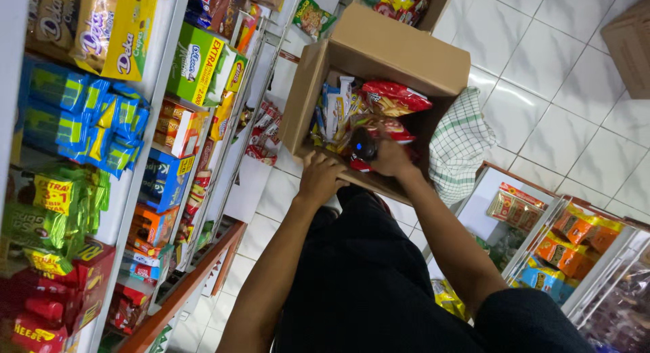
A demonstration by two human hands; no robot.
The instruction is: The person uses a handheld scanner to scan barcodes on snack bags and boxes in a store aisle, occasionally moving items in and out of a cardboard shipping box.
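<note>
Centre frame: left hand [320, 177] gripping near rim of cardboard box [399, 51], fingers curled; right hand [391, 158] clamped on dark handheld device [363, 148] above snack packets [395, 97].

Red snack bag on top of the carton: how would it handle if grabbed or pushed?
The red snack bag looks puffed and glossy, so probably light for its size and somewhat slippery. It lies loose atop other packets in the cardboard box, so a push would likely slide it. The film would probably crumple, and the contents may crush under a firm grip.
</note>
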